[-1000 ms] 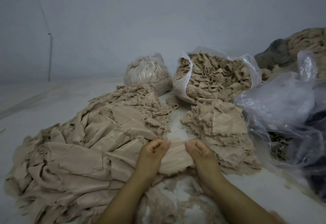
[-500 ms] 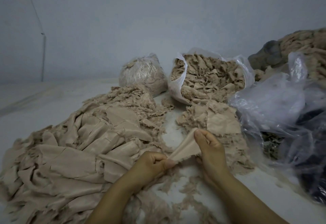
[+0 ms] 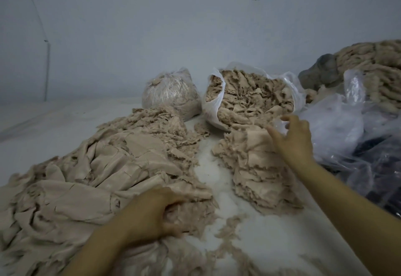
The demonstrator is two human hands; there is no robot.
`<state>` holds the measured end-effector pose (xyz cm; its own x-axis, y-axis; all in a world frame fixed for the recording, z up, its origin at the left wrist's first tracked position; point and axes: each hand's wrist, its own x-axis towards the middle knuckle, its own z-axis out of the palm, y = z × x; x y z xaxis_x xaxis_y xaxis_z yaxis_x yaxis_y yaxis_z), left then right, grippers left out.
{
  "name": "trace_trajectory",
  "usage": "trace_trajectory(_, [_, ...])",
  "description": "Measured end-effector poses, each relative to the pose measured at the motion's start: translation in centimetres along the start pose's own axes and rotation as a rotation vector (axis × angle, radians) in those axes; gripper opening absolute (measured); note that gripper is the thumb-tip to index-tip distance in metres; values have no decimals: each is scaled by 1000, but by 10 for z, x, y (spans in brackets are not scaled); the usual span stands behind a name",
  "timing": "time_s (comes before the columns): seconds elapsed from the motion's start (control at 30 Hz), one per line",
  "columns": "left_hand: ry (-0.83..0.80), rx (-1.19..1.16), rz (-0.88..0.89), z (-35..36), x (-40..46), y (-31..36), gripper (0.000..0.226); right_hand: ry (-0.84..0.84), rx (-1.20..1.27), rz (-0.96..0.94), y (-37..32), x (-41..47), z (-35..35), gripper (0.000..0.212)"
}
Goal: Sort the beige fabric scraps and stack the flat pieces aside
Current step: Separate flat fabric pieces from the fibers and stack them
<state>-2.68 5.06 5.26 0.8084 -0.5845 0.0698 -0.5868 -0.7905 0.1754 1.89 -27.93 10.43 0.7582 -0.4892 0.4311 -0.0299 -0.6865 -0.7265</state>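
Beige fabric scraps lie in two heaps on a pale worktop (image 3: pixel 217 173). The large loose pile (image 3: pixel 93 180) spreads over the left side, with bigger crumpled pieces near the front and frayed shreds at its far end. The stack of flat pieces (image 3: pixel 253 167) lies to the right of it, apart from the pile, with a bare strip of worktop between them. The left hand (image 3: pixel 152 212) rests palm-down on the near right edge of the loose pile; its fingers (image 3: pixel 171 215) curl into the frayed scraps there, gripping a clump. The right hand (image 3: pixel 290 138) is raised over the far end of the flat stack, its fingers (image 3: pixel 274 132) spread and relaxed, holding nothing; the fingertips sit just above the top piece, and contact cannot be confirmed. Behind the stack, an open white plastic bag (image 3: pixel 211 106) is filled with more beige scraps, its contents spilling toward the stack. A tied clear bag (image 3: pixel 171 93) of scraps stands to its left. Crumpled clear plastic sheeting (image 3: pixel 338 128) lies at right, beside the right forearm. Small shreds (image 3: pixel 230 228) are scattered on the worktop between the two arms.
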Motion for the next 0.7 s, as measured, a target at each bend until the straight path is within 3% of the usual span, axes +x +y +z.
trace_trajectory(0.07, [35, 121, 74, -5, -3, -4, 16, 6, 142, -133, -3, -32, 11, 20])
trace_trajectory(0.13, [131, -120, 95, -5, -2, 2, 20, -248, 313, -207, -13, -75, 25, 2])
trace_trajectory(0.2, [248, -475, 60, -5, 5, 17, 29, -621, 435, -253, -26, -115, 39, 7])
trace_trajectory(0.27, [334, -719, 22, -3, 16, 32, 22, -794, 486, -290, -34, -139, 51, 24])
trace_trajectory(0.33, [363, -866, -35, 6, 26, 41, 24, -720, 576, -226, -34, -144, 60, 18])
trace_trajectory(0.47, [511, -1193, -194, 19, 40, 28, 23, -635, 711, -41, -23, -133, 61, 31])
trace_trajectory(0.6, [601, -1043, -282, 27, 45, 18, 27, -698, 934, 196, -12, -129, 63, 33])
trace_trajectory(0.67, [521, -1040, -209, 29, 41, 20, 28, -708, 884, 134, -12, -131, 67, 23])
trace_trajectory(0.7, [404, -1056, -157, 29, 39, 23, 25, -678, 862, 91, -13, -132, 69, 21])
